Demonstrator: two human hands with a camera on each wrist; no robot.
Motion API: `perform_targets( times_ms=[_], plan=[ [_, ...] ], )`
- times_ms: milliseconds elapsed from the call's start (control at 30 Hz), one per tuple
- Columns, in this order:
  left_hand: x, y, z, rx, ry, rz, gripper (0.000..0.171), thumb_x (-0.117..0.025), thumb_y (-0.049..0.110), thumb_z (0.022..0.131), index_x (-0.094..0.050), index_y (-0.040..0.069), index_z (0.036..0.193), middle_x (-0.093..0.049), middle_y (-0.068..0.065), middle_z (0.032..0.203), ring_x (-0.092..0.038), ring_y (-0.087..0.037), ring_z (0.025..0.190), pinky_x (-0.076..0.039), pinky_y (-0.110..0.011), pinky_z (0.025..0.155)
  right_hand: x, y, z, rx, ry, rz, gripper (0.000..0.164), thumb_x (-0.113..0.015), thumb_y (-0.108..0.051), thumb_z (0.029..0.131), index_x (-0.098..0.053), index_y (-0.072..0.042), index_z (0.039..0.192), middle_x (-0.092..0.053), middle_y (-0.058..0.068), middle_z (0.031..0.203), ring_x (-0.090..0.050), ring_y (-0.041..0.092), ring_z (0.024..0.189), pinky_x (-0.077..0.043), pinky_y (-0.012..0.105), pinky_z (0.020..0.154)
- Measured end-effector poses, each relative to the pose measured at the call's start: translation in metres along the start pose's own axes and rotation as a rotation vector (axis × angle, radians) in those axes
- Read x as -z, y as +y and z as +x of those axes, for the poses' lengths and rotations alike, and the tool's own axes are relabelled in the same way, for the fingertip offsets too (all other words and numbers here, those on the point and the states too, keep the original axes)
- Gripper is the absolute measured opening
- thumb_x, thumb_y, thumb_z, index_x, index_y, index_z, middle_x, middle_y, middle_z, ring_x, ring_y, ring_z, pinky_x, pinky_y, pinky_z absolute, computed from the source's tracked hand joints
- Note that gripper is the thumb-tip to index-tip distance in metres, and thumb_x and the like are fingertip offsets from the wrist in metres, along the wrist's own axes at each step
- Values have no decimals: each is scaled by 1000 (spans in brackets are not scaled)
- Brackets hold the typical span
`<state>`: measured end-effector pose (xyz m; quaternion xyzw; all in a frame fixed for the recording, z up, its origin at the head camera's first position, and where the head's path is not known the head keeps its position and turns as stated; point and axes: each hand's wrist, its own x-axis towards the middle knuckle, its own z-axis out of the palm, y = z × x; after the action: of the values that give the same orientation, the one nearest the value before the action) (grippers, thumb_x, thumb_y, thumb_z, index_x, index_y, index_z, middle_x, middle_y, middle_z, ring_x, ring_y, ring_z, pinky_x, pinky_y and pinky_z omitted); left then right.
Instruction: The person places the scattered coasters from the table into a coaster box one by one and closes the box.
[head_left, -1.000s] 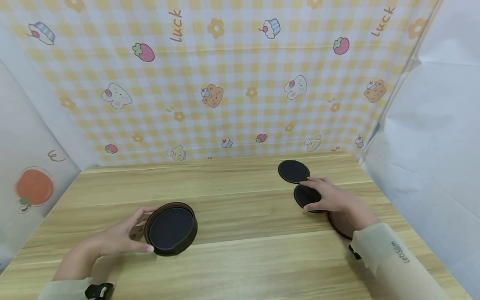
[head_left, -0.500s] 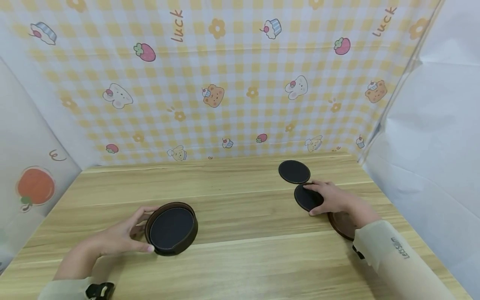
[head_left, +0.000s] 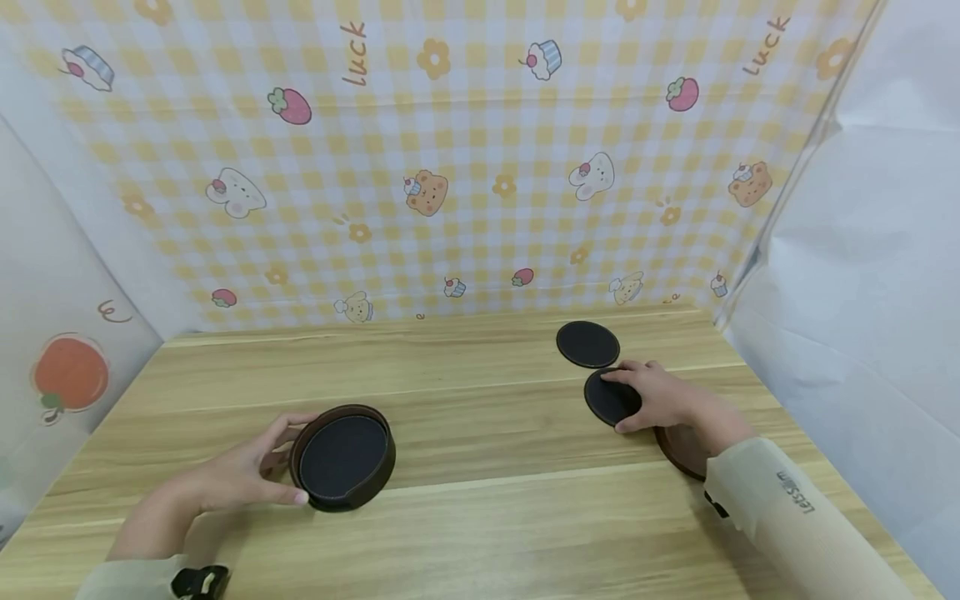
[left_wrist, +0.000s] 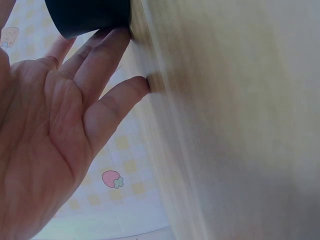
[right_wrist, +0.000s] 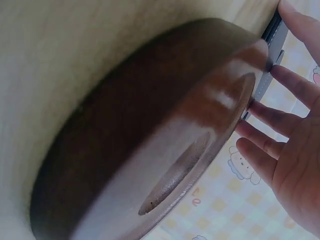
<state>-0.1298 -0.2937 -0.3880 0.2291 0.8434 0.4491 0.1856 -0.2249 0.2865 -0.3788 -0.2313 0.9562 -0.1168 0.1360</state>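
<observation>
In the head view, my left hand (head_left: 240, 471) rests against a round dark holder (head_left: 384, 473), its thumb in front and fingers behind. A dark round coaster (head_left: 341, 458) lies inside the holder. At the right, my right hand (head_left: 660, 398) holds a black round coaster (head_left: 611, 400) by its edges, thumb near and fingers far. The coaster looks flat on or close to the table. Another black coaster (head_left: 587, 344) lies just behind it. In the left wrist view, the fingertips touch the holder's dark side wall (left_wrist: 90, 15).
A round brown wooden piece (head_left: 682, 450) lies partly under my right forearm; the right wrist view shows its thick rim and recessed face (right_wrist: 165, 165). Wood-grain table (head_left: 480, 467) spreads between the hands. A checked cloth (head_left: 480, 167) hangs behind, white sheets at the sides.
My right hand first shifted slightly right over the near coaster. Now that coaster sits slightly farther left with the hand. My left hand and the holder have stayed put.
</observation>
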Motion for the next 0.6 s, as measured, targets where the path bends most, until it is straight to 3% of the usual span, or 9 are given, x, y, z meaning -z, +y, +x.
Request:
perform_targets(
  times_ms=[67, 200, 433, 600],
  plan=[
    [0, 1, 0, 1, -3, 7, 89, -80, 13, 82, -22, 5, 149, -37, -35, 147, -38, -60, 133, -41, -11, 91, 0, -1, 0, 8, 1, -7, 83, -84, -41, 77, -50, -8, 145, -39, 31, 149, -42, 54, 125, -45, 62, 96],
    [0, 0, 1, -1, 5, 20, 89, -81, 13, 82, -23, 6, 149, -39, -33, 147, -41, -56, 133, -42, -12, 92, -1, -5, 1, 26, 4, -12, 82, -84, -40, 76, -51, -8, 144, -39, 30, 149, -43, 53, 125, -45, 61, 96],
    [0, 1, 1, 3, 1, 10, 89, -81, 12, 82, -23, 5, 149, -39, -34, 146, -38, -61, 132, -43, -13, 91, -3, -12, 2, 26, -6, -24, 83, -83, -41, 76, -50, -9, 145, -37, 30, 151, -40, 54, 130, -45, 63, 97],
    [0, 1, 1, 1, 11, 34, 89, -81, 13, 81, -23, 4, 148, -40, -34, 146, -39, -61, 132, -49, -23, 95, -2, -18, 3, 35, -8, -35, 82, -83, -41, 76, -50, -10, 145, -36, 33, 151, -39, 56, 131, -45, 64, 97]
  ],
)
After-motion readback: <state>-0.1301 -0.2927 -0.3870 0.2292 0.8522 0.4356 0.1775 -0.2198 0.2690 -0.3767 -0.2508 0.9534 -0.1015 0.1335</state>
